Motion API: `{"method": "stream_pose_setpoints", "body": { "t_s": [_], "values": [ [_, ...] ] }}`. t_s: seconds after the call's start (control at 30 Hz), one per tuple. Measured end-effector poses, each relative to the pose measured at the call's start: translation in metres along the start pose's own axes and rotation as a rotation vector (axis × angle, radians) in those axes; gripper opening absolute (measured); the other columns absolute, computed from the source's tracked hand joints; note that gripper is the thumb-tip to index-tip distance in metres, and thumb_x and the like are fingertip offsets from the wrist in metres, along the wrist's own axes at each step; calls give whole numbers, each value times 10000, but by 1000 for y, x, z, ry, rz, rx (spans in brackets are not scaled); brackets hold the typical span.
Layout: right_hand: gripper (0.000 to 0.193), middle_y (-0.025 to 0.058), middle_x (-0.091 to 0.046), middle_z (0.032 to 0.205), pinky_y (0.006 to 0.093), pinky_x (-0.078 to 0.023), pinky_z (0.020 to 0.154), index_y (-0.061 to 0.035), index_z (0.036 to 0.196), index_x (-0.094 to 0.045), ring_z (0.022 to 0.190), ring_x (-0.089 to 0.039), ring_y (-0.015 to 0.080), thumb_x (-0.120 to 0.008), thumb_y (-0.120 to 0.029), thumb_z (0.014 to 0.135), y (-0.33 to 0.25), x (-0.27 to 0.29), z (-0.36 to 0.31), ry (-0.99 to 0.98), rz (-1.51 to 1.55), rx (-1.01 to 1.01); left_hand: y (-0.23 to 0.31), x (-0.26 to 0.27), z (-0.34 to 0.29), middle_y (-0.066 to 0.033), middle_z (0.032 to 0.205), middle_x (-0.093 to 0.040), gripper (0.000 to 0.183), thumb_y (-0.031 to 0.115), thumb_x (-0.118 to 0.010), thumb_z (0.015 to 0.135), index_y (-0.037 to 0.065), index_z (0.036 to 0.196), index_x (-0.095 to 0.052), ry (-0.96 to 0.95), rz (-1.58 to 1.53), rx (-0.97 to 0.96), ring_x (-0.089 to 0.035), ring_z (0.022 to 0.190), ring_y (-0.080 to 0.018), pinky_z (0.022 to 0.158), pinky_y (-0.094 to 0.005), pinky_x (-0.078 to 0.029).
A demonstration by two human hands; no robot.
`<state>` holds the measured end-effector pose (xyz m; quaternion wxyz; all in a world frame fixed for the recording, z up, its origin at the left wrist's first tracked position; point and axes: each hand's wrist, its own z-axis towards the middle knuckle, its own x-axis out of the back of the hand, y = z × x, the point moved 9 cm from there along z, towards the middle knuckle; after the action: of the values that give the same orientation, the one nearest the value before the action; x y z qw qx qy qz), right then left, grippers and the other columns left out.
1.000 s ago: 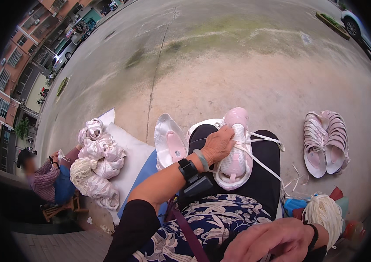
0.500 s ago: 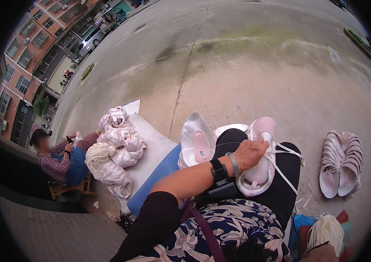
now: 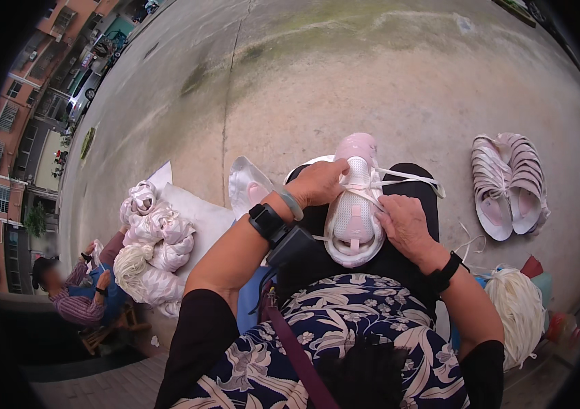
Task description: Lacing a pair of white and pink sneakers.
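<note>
Pinching white lace (image 3: 365, 186) in right hand (image 3: 406, 221), cannot tell grip of left hand (image 3: 317, 183), with pink shoe (image 3: 356, 213) seemingly part-laced, long ends left loose.

White laces (image 3: 365, 185) — across pink shoe (image 3: 356, 225)

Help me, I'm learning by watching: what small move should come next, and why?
Probably draw the white lace snug with the right hand while the left hand steadies the pink-and-white shoe: lace crosses the shoe's top, the hands are at its opposite sides, and loose lace lies over the right knee.
</note>
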<state>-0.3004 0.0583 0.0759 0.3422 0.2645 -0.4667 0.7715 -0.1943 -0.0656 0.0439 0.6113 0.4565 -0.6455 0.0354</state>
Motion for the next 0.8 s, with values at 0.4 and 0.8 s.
{"method": "stream_pose_setpoints", "body": {
  "t_s": [0.4, 0.8],
  "values": [
    [131, 111, -581, 657, 310, -415, 539, 4, 802, -603, 592, -561, 205, -600, -126, 816, 38, -10, -8, -108, 492, -475, -28, 37, -21, 20, 693, -544, 347, 59, -614, 783, 17, 1111, -508, 2, -739, 137, -459, 588, -30, 501, -175, -357],
    [149, -75, -473, 636, 186, -281, 518, -61, 761, -586, 566, -366, 18, -593, -168, 864, 55, 66, -147, -164, 944, -1081, -33, 18, -21, 5, 679, -565, 270, 249, -593, 877, 57, 1065, -575, 61, -1160, 190, -401, 458, 0, 376, -137, -253]
  ]
}}
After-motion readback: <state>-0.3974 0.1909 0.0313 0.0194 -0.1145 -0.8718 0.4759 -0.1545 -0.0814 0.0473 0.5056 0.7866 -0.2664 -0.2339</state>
